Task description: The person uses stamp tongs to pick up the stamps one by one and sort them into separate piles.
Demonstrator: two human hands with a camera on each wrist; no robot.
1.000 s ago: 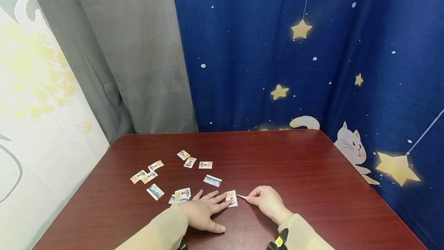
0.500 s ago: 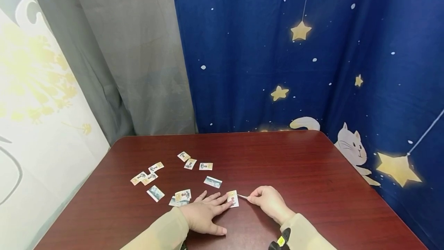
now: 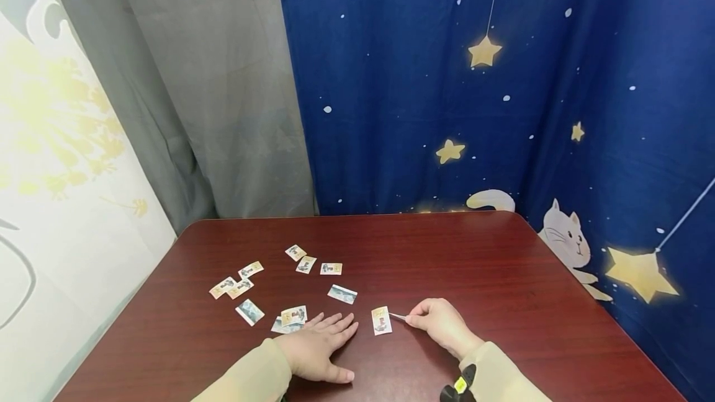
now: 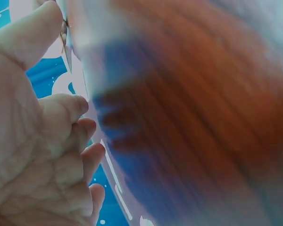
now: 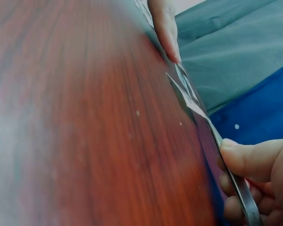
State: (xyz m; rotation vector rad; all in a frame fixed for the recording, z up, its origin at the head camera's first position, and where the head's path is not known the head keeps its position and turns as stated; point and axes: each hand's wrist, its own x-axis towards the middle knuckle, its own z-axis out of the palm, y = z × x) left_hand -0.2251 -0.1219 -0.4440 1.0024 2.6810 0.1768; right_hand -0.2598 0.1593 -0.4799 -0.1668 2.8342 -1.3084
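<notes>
My right hand (image 3: 444, 327) pinches a pair of metal tweezers (image 5: 243, 190) between thumb and fingers, low over the table. Their tips meet the edge of a small stamp (image 3: 382, 321) with a yellow and white picture. In the right wrist view this stamp appears edge-on, tilted up from the wood. Left of it, my left hand (image 3: 318, 349) is palm down with its fingers spread and straight, apart from the stamp. Near its fingertips, another yellowish stamp (image 3: 294, 314) overlaps a bluish one (image 3: 279, 327), partly hidden by the hand.
More small stamps lie across the left half of the dark red table (image 3: 475, 253): a blue one (image 3: 342, 293), another blue one (image 3: 249, 312), and several yellowish ones (image 3: 331, 268). Starry blue and grey curtains hang behind the far edge.
My left hand has lifted its fingers off the stamp and drawn back to the left. The right hand, with tweezers and stamp, has shifted slightly right.
</notes>
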